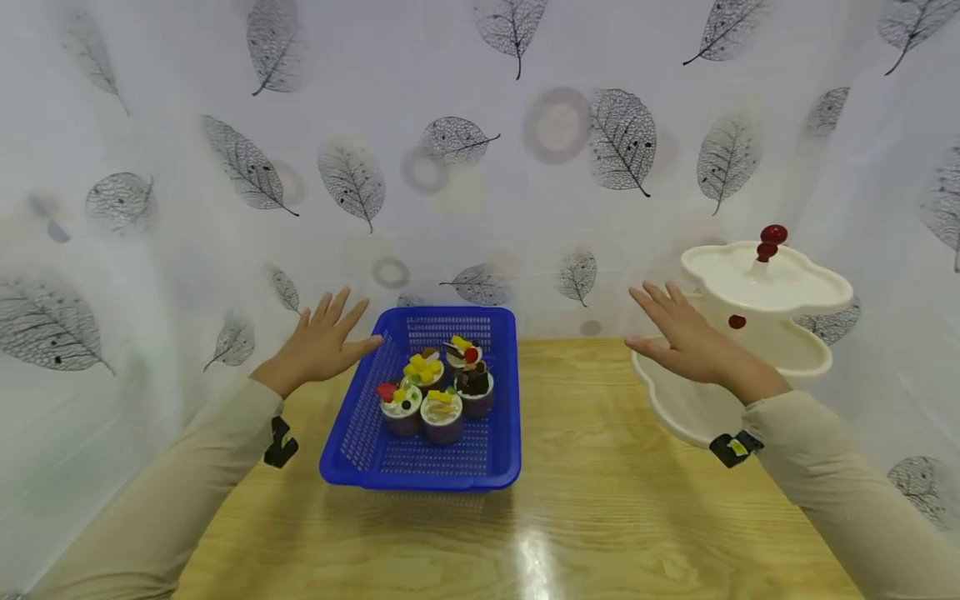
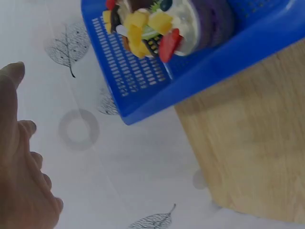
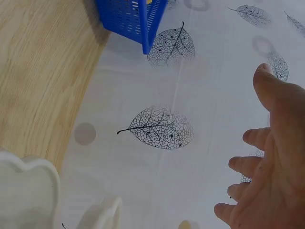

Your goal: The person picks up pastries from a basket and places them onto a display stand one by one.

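My left hand [image 1: 321,343] hovers at the left side of a blue plastic basket [image 1: 352,478], fingers spread and holding nothing. Inside the basket stand several small dessert cups with fruit toppings, among them one with a strawberry [image 1: 401,408], one heaped with yellow cubes [image 1: 423,369] and a chocolate-topped one [image 1: 474,390]. My right hand [image 1: 686,337] is held out with straight fingers in front of a white tiered stand [image 1: 780,283], partly covering its lower tiers. In the right wrist view that hand [image 3: 271,162] is empty too.
A wooden table [image 1: 585,467] carries the basket and the stand. Behind it hangs a whitish curtain [image 1: 465,217] with a leaf print. Red balls [image 1: 772,236] top the stand's post, above its scalloped upper tier.
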### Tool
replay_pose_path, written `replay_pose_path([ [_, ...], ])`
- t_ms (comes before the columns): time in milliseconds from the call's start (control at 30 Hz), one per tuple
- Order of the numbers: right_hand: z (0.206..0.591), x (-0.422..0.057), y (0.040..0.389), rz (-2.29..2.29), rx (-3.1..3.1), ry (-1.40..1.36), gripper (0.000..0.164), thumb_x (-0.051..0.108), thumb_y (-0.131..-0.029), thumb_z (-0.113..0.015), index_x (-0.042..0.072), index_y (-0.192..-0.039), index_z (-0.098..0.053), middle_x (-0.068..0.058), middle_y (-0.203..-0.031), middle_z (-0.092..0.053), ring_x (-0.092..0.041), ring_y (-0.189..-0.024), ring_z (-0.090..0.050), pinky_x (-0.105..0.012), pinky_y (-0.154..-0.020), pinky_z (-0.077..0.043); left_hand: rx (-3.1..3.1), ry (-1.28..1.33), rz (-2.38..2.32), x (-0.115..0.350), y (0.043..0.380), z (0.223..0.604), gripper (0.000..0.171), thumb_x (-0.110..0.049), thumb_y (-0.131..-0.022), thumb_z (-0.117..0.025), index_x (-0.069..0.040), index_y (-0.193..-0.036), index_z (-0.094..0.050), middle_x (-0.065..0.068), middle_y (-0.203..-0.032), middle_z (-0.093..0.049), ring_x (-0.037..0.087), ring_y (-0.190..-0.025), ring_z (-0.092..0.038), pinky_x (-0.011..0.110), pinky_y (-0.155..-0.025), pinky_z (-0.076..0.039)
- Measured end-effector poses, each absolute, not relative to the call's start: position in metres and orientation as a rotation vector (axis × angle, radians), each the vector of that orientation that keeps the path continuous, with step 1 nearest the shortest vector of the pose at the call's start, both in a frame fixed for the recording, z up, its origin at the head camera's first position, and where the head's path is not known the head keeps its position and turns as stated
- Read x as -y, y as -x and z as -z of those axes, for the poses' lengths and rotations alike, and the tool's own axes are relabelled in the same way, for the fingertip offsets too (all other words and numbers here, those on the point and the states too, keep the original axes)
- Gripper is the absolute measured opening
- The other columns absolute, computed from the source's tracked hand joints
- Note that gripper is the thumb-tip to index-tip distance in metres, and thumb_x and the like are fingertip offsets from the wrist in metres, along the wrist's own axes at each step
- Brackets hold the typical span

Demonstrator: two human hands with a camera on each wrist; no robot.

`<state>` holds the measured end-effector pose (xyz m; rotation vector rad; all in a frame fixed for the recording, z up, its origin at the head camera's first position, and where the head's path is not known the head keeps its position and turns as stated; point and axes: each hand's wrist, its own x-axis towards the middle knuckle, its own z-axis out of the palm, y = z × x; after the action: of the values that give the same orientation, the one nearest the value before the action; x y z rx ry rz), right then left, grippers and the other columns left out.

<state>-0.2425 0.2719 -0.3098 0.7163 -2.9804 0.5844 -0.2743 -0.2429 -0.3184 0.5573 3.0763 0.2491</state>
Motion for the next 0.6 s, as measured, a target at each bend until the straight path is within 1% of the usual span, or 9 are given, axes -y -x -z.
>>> replay_pose_path([
  [167, 0.332, -0.282, 0.227, -0.822, 2.922, -0.728, 0.072, 0.034, -0.100, -0.051, 0.013, -0.156, -0.011, -0.019, -0.160, -0.004, -0.039, -0.145, 0.011, -0.069, -0.109, -0.005, -3.068, -0.631, -0.331, 0.252, 0.285, 0.339, 0.080, -0.055, -0.100, -0.034, -0.002, -0.154, -0.008, 0.024, -0.158, 0.006, 0.046, -0.143, 0.008, 0.067, -0.110, -0.001],
  [233, 0.343, -0.288, 0.221, -0.903, 2.927, -0.705, 0.068, 0.033, -0.101, -0.049, 0.015, -0.156, -0.013, -0.018, -0.160, -0.006, -0.041, -0.145, 0.005, -0.070, -0.108, -0.008, -3.058, -0.648, -0.322, 0.255, 0.288, 0.347, 0.079, -0.052, -0.101, -0.034, 0.001, -0.153, -0.006, 0.025, -0.158, 0.006, 0.046, -0.143, 0.006, 0.066, -0.111, -0.003],
  [367, 0.370, -0.306, 0.211, -1.082, 2.940, -0.649, 0.062, 0.031, -0.103, -0.045, 0.016, -0.155, -0.015, -0.021, -0.158, -0.011, -0.049, -0.142, -0.010, -0.072, -0.104, -0.017, -3.034, -0.674, -0.291, 0.260, 0.293, 0.363, 0.078, -0.046, -0.103, -0.034, 0.005, -0.151, -0.002, 0.027, -0.157, 0.005, 0.048, -0.143, 0.003, 0.066, -0.111, -0.005],
  [400, 0.377, -0.310, 0.208, -1.131, 2.940, -0.632, 0.061, 0.030, -0.103, -0.043, 0.016, -0.155, -0.015, -0.022, -0.158, -0.012, -0.052, -0.140, -0.013, -0.072, -0.102, -0.019, -3.027, -0.678, -0.289, 0.261, 0.294, 0.368, 0.078, -0.045, -0.103, -0.034, 0.006, -0.151, -0.001, 0.027, -0.157, 0.005, 0.048, -0.143, 0.003, 0.066, -0.111, -0.005],
  [500, 0.396, -0.323, 0.200, -1.288, 2.935, -0.571, 0.057, 0.028, -0.105, -0.038, 0.011, -0.155, -0.016, -0.025, -0.157, -0.015, -0.055, -0.137, -0.017, -0.072, -0.100, -0.023, -3.008, -0.687, -0.330, 0.264, 0.298, 0.385, 0.078, -0.045, -0.103, -0.033, 0.006, -0.151, -0.001, 0.027, -0.157, 0.005, 0.047, -0.143, 0.003, 0.065, -0.111, -0.004],
  [533, 0.403, -0.328, 0.197, -1.342, 2.932, -0.551, 0.056, 0.028, -0.106, -0.036, 0.010, -0.155, -0.016, -0.025, -0.156, -0.015, -0.054, -0.137, -0.017, -0.068, -0.102, -0.026, -3.004, -0.694, -0.341, 0.264, 0.299, 0.391, 0.078, -0.046, -0.103, -0.033, 0.007, -0.151, -0.001, 0.027, -0.157, 0.004, 0.048, -0.142, 0.003, 0.065, -0.111, -0.005],
  [567, 0.408, -0.332, 0.194, -1.397, 2.921, -0.533, 0.055, 0.028, -0.106, -0.033, 0.006, -0.154, -0.016, -0.026, -0.156, -0.016, -0.054, -0.137, -0.017, -0.066, -0.103, -0.027, -3.003, -0.699, -0.348, 0.264, 0.300, 0.396, 0.078, -0.047, -0.103, -0.032, 0.007, -0.150, -0.003, 0.027, -0.157, 0.003, 0.048, -0.142, 0.002, 0.064, -0.112, -0.005],
  [600, 0.413, -0.336, 0.192, -1.464, 2.908, -0.514, 0.055, 0.029, -0.106, -0.031, 0.003, -0.153, -0.016, -0.027, -0.155, -0.017, -0.053, -0.138, -0.017, -0.059, -0.106, -0.031, -2.997, -0.701, -0.367, 0.264, 0.300, 0.402, 0.079, -0.048, -0.103, -0.032, 0.008, -0.150, -0.003, 0.027, -0.157, 0.003, 0.048, -0.143, 0.002, 0.064, -0.112, -0.005],
])
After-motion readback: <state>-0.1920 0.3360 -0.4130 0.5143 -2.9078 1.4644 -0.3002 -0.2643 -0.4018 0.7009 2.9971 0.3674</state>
